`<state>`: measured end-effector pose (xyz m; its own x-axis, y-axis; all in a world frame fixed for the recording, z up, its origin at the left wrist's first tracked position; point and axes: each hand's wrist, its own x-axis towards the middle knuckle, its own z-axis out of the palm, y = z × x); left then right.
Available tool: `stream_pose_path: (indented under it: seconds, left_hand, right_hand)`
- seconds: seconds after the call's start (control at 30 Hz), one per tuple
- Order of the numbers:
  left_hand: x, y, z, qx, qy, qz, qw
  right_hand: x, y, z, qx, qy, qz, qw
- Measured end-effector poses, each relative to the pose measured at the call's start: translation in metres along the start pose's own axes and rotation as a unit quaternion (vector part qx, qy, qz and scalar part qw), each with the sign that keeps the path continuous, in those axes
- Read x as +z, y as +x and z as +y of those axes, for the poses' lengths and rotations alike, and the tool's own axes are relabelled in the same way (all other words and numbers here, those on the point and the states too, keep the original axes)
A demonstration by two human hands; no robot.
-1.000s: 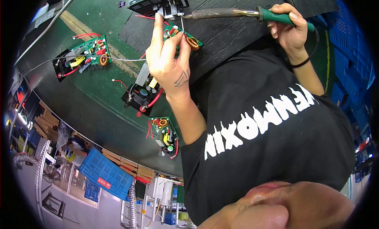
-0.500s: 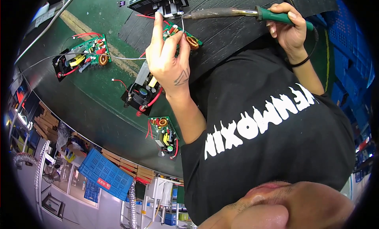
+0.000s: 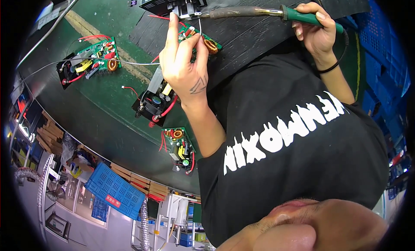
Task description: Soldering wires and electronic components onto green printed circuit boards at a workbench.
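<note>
My left hand (image 3: 183, 71) pinches a thin solder wire (image 3: 134, 62) between thumb and fingers. Its index finger reaches up to a black slotted end panel (image 3: 173, 3), touching or very near the fittings on it. From the pinch, the wire's end rises to a metal terminal (image 3: 197, 14) on that panel. A soldering iron (image 3: 304, 18) with a green handle is gripped in my right hand (image 3: 319, 37), its tip at the same terminal. Behind my left fingers lies a green circuit board (image 3: 201, 36) with a copper coil, partly hidden.
Below my left wrist sits a board with a black fan (image 3: 154, 101) and red leads. Further boards lie at the left (image 3: 97, 58) and nearer the table edge (image 3: 180, 149). A black mat (image 3: 246, 37) covers part of the green table. Blue crates (image 3: 382, 34) stand at the right.
Both hands stay almost still. The soldering iron's tip has shifted very slightly at the terminal.
</note>
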<state>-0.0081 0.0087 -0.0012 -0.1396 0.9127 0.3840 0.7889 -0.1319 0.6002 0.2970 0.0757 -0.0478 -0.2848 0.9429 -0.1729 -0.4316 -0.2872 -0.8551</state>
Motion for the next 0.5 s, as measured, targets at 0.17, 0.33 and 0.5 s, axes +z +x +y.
stream_pose_path:
  seconds: [0.17, 0.33, 0.5]
  left_hand:
    - [-0.0002, -0.0006, -0.0018, 0.001, -0.002, 0.003, 1.0]
    - [0.0008, -0.001, -0.0028, -0.002, -0.008, 0.002, 1.0]
    - [0.0003, -0.0012, -0.0031, 0.001, -0.012, 0.001, 1.0]
  right_hand:
    - [0.002, 0.0, 0.0001, 0.004, 0.001, -0.001, 1.0]
    - [0.0013, -0.0005, 0.0002, -0.005, 0.0, -0.004, 1.0]
    - [0.0016, -0.001, 0.0011, -0.002, 0.004, -0.01, 1.0]
